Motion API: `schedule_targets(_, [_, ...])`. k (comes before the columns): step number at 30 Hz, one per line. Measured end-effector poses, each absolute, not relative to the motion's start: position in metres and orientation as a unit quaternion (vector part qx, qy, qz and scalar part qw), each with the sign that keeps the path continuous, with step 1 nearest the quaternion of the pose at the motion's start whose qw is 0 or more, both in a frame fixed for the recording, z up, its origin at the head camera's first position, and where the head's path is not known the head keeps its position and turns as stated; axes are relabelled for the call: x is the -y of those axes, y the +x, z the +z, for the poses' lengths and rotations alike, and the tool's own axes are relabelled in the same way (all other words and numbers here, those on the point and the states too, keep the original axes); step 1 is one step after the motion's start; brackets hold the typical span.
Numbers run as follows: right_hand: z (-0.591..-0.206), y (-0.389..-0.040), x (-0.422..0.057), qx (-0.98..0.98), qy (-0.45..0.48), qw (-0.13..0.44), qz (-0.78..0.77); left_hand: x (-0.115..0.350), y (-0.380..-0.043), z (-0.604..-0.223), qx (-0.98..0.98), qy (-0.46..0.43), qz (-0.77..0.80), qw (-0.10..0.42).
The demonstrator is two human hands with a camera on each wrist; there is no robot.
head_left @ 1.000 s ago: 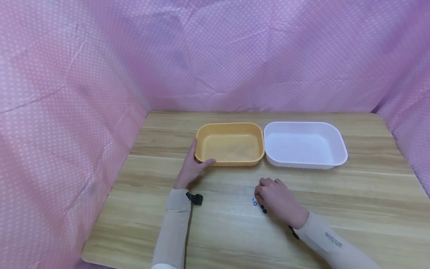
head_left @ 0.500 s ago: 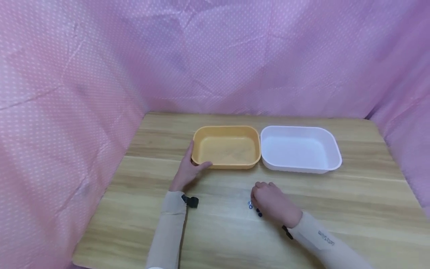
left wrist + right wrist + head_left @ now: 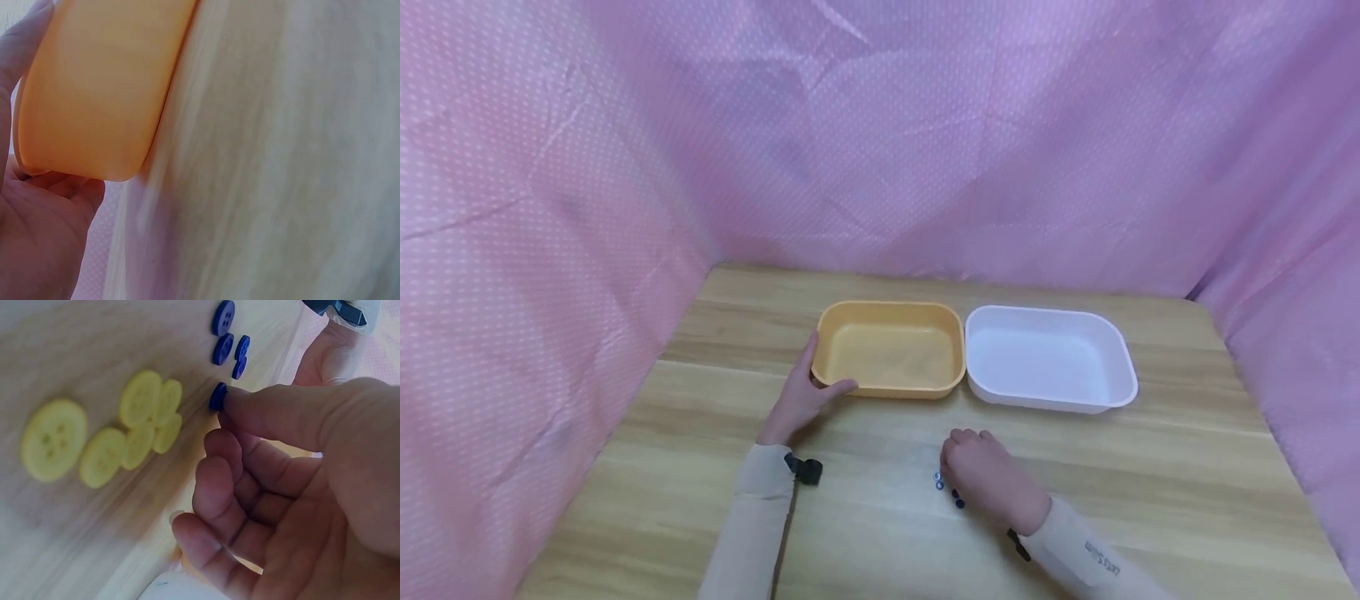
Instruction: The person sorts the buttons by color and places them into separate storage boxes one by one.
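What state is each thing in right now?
Left hand grip, holding the orange tray
Right hand grip, pinching a blue button
Orange tray, upright
White tray, upright, unheld
Blue button, pinched; lift off table unclear
Four other blue buttons, loose on table
Yellow buttons, loose on table

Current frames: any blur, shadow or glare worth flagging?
Head: soft shadow beside the left hand, blue buttons too small for detail; left wrist: wooden tabletop blurred, with a pale sheen; right wrist: yellow buttons slightly soft, though the largest one's holes show.

Pinched blue button (image 3: pixel 218 397), upright yellow tray (image 3: pixel 887 354)
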State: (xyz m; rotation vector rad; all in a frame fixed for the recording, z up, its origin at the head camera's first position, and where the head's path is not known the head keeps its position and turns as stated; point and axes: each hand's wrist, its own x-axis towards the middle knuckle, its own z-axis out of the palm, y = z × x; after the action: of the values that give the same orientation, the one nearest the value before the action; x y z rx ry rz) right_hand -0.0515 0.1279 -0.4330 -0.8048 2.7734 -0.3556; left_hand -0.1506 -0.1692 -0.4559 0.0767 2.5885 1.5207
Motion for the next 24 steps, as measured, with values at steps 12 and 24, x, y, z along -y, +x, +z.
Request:
schedule_targets(12, [-0.439,-0.055,-0.13,-0.947,-0.272,0.124,-0.116,0.167,-0.154,-0.456,-0.859,0.034,0.506,0.072])
schedule_targets(24, [-0.437,-0.055,-0.134,-0.949,-0.282,0.111,-0.085,0.16,-0.157,-0.458,-0.85,0.035,0.521,0.071])
